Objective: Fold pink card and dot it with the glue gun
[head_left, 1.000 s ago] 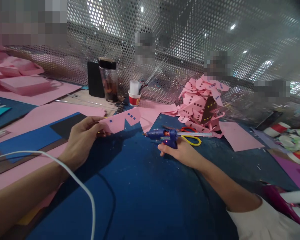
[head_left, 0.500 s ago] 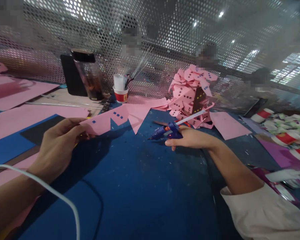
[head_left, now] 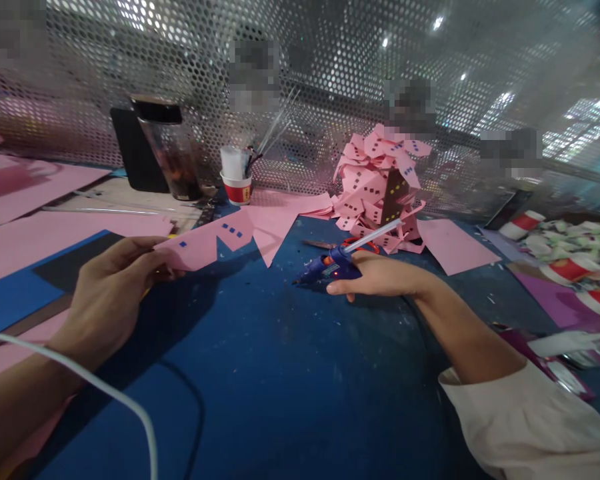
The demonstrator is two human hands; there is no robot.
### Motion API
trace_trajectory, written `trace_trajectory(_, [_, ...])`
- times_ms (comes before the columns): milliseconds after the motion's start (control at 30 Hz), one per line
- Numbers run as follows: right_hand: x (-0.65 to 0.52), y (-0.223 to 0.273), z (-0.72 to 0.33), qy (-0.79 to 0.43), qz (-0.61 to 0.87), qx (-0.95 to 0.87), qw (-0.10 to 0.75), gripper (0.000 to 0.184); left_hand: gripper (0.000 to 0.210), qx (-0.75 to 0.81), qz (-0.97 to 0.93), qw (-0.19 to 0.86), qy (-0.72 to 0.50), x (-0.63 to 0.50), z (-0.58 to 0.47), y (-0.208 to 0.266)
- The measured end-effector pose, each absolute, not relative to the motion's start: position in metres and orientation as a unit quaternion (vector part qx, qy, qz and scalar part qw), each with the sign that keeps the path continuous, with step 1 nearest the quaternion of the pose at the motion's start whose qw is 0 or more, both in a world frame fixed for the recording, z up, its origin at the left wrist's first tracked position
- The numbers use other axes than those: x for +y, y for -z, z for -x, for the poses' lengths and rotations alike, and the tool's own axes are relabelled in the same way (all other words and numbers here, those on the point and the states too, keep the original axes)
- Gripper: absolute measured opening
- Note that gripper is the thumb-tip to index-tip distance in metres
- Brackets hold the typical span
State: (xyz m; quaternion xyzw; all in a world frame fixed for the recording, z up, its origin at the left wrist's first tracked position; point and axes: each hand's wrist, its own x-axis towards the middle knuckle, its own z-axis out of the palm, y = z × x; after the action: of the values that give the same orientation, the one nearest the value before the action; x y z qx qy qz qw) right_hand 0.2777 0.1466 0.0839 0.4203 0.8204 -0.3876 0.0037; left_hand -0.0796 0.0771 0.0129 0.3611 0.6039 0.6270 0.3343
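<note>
My left hand [head_left: 115, 293] pinches the near end of a pink paper strip [head_left: 195, 252] that has small blue squares on it and a notch cut into its lower edge. On the right, my right hand [head_left: 375, 275] is closed around a blue glue gun [head_left: 325, 268], its nozzle pointing left and down near the table. A clear glue stick [head_left: 375, 235] sticks out of the gun's back end. Behind the gun lie scissors with red handles [head_left: 363, 245]. A heap of pink paper pieces [head_left: 375, 180] with dark, blue and yellow squares stands farther back.
A perforated metal screen [head_left: 320, 73] closes off the back. Before it stand a jar with dark contents [head_left: 167, 153] and a red-and-white paper cup [head_left: 238, 190] with sticks. Paper cups [head_left: 573, 268] lie at right. A white cable [head_left: 105, 387] crosses my left forearm.
The view has shifted slightly, so most things appear a little farther left. Both hands keep their holds; the glue gun has tilted slightly and more of the red scissor handles shows.
</note>
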Motion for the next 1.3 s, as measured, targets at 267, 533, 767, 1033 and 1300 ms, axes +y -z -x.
trace_trajectory(267, [0.1451, -0.0814, -0.2743, 0.377, -0.437, 0.817, 0.012, 0.045, 0.023, 0.606, -0.353, 0.335, -0.628, 0.0767, 0.0794, -0.0132])
trace_trajectory(533, [0.1460, -0.0777, -0.2744, 0.359, -0.438, 0.824, 0.020, 0.044, 0.024, 0.596, -0.360, 0.338, -0.633, 0.0765, 0.0794, -0.0108])
trace_trajectory(767, [0.1443, -0.0798, -0.2733, 0.356, -0.438, 0.825, 0.026, 0.042, 0.023, 0.604, -0.365, 0.328, -0.628, 0.0770, 0.0807, -0.0099])
trace_trajectory(1033, [0.1455, -0.0801, -0.2745, 0.370, -0.446, 0.815, 0.016, 0.045, 0.024, 0.595, -0.367, 0.331, -0.633, 0.0778, 0.0817, -0.0077])
trace_trajectory(1300, [0.1490, -0.0823, -0.2777, 0.387, -0.437, 0.812, -0.016, 0.037, 0.022, 0.593, -0.375, 0.342, -0.625, 0.0766, 0.0806, -0.0111])
